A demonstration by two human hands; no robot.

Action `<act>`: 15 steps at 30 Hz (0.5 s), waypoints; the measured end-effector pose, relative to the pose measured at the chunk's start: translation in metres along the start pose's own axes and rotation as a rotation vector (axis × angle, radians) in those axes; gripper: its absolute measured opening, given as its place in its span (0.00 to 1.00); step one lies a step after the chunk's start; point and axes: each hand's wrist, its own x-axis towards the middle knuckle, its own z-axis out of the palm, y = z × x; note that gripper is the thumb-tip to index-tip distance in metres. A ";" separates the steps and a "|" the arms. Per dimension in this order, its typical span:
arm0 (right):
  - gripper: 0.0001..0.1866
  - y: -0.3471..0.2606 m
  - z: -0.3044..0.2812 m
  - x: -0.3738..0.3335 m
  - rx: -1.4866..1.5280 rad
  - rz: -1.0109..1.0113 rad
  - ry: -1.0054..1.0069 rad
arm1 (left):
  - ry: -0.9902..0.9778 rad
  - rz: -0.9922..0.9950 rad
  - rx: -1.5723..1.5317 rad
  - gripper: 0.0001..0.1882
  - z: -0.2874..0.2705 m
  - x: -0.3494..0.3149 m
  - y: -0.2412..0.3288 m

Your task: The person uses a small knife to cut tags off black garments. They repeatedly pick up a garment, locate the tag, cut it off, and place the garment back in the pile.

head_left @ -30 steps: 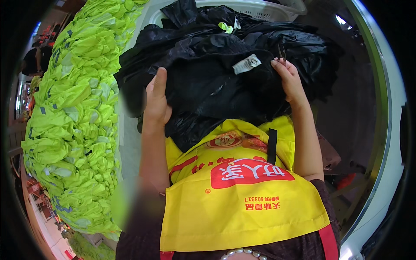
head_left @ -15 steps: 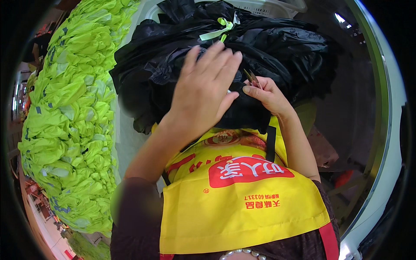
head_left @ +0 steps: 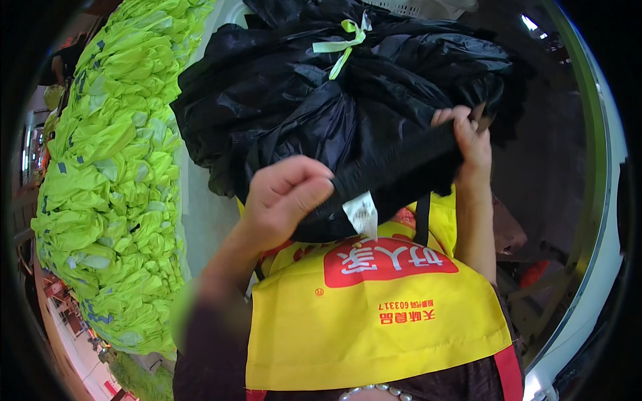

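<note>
One large heap of yellow-green garments (head_left: 120, 194) occupies the left side, running from the upper edge down toward the lower left. To its right lies a wide pile of black garments (head_left: 301, 87), glossy and creased, its folds gathered toward the upper middle. Nearest the body is a yellow apron (head_left: 374, 327) with red panels, worn over a dark top. Behind the black pile, part of a white perforated basket (head_left: 428, 8) is visible.

The black ribbed band (head_left: 401, 164) is positioned at the near side of the black pile, in front of the apron's upper part. It spans the gap between both hands on a slant, right end higher. The left hand (head_left: 284, 197) pinches the left end between thumb and bent fingers. The right hand (head_left: 468, 140), slightly blurred, is closed on the right end.

A knotted yellow-green strip (head_left: 342, 47) rests on top of the black pile. A white label (head_left: 362, 215) hangs below the band, near the left hand. A slim brownish object (head_left: 481, 111) is at the right fingers; blur prevents identification.
</note>
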 end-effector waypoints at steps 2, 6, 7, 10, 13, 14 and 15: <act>0.07 -0.015 0.009 0.016 -0.052 0.183 -0.054 | 0.074 -0.150 -0.183 0.06 0.005 -0.002 -0.013; 0.10 -0.005 0.026 0.039 -0.242 0.219 -0.201 | -0.056 -0.250 -0.122 0.07 0.009 0.008 -0.032; 0.10 -0.003 0.029 0.042 -0.240 0.209 -0.191 | -0.071 -0.254 -0.102 0.07 0.008 0.011 -0.028; 0.11 0.002 0.026 0.044 -0.237 0.219 -0.173 | -0.126 -0.307 0.033 0.09 0.007 0.017 -0.011; 0.10 0.007 0.023 0.040 -0.193 0.250 -0.168 | -0.111 -0.271 0.286 0.11 0.007 0.032 -0.001; 0.10 0.008 0.022 0.039 -0.171 0.263 -0.170 | -0.125 -0.273 0.297 0.11 0.009 0.036 0.001; 0.10 0.007 0.022 0.039 -0.176 0.265 -0.152 | -0.140 -0.276 0.308 0.11 0.010 0.040 0.004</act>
